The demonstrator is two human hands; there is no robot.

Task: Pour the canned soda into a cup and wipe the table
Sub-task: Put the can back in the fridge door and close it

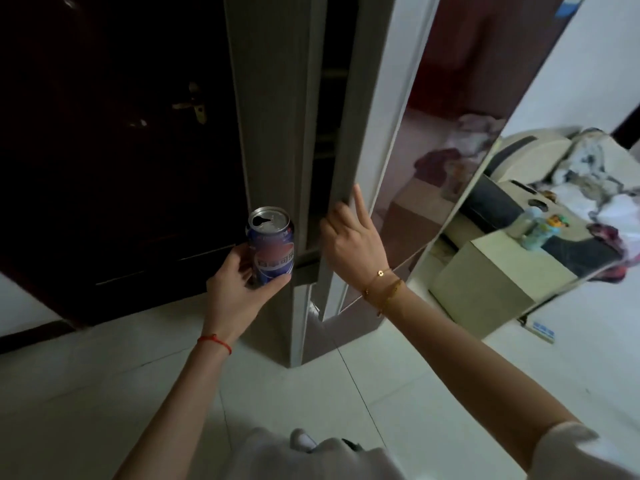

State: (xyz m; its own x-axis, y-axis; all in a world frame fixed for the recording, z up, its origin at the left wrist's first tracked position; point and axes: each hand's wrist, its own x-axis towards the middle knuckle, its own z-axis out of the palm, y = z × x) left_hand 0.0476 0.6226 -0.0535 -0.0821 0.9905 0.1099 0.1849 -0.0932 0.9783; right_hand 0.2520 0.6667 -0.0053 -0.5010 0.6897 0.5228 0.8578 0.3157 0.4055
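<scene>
A blue soda can [272, 245] with an opened top is held upright in my left hand [239, 289], in front of a tall grey cabinet [273, 109]. My right hand [349, 244] grips the edge of the cabinet's mirrored door [446, 140], which stands partly ajar. The dark gap beside the door shows shelves inside. No cup or cloth is in view.
A dark wooden door [114, 143] with a brass handle stands at the left. At the right are a beige side table [491, 275] with small bottles, a sofa [540, 157] piled with clothes, and white floor tiles [433, 386] below.
</scene>
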